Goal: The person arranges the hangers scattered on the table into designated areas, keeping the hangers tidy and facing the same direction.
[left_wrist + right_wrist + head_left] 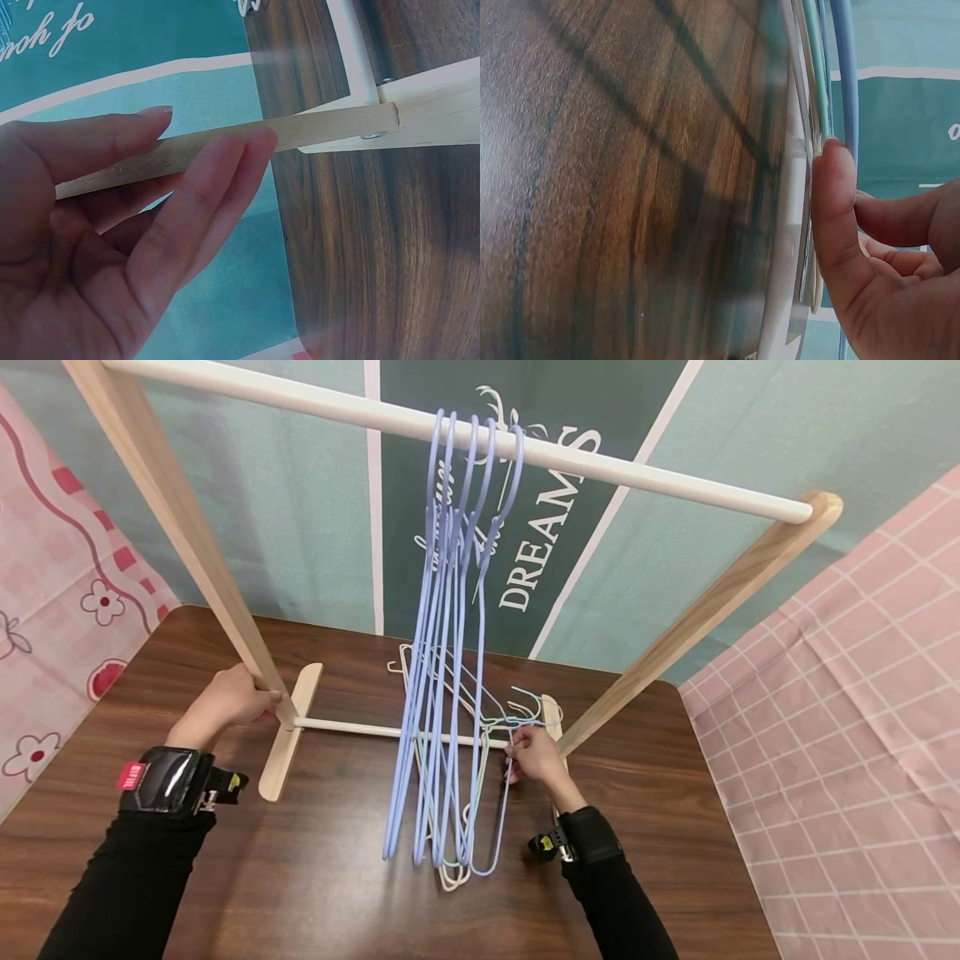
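A wooden garment rack with a white top rail (675, 477) stands on the table. Several blue hangers (450, 610) hang bunched from the middle of that rail. My left hand (238, 695) grips the rack's left post (195, 543) low down, thumb on one side and fingers on the other, as the left wrist view of the post (315, 129) confirms. The right hand (534, 753) pinches the rightmost blue hanger (501, 827) by its lower part. In the right wrist view, its blue wire (847, 82) runs between thumb and finger.
White and pale green hangers (448, 877) lie on the table under the hanging ones, their hooks (536, 706) near the right foot. A white lower bar (352, 727) joins the rack's feet. Behind is a green cloth (300, 527); pink cloths (862, 693) flank the table.
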The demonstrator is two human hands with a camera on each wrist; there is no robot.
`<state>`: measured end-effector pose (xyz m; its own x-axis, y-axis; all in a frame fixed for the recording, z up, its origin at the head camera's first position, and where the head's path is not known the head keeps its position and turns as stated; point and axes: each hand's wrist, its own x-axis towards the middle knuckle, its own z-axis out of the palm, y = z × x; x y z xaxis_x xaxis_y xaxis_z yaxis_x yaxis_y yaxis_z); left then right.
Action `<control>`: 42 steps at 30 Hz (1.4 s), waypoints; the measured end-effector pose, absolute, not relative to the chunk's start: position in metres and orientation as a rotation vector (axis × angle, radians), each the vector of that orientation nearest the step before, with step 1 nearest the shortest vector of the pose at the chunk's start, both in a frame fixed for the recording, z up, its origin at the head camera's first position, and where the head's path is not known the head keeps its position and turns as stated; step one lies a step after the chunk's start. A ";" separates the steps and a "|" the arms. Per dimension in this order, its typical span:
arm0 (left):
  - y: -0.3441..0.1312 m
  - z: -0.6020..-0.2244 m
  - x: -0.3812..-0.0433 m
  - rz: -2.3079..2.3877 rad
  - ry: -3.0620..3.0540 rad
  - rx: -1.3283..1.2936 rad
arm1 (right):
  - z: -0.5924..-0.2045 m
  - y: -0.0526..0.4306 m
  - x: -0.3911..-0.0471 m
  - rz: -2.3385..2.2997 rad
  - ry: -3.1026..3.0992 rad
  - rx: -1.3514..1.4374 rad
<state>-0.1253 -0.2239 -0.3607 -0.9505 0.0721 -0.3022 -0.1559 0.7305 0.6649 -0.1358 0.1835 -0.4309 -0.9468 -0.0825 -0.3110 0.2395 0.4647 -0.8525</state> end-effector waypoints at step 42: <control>-0.225 -0.359 -0.125 1.062 2.591 -0.063 | -0.374 0.185 -0.130 -1.614 2.183 -0.137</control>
<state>-0.1252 -0.2246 -0.3590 -0.9414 0.0863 -0.3259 -0.1673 0.7197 0.6738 -0.1298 0.1847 -0.3744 -0.9071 -0.3208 -0.2726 0.1666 0.3212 -0.9322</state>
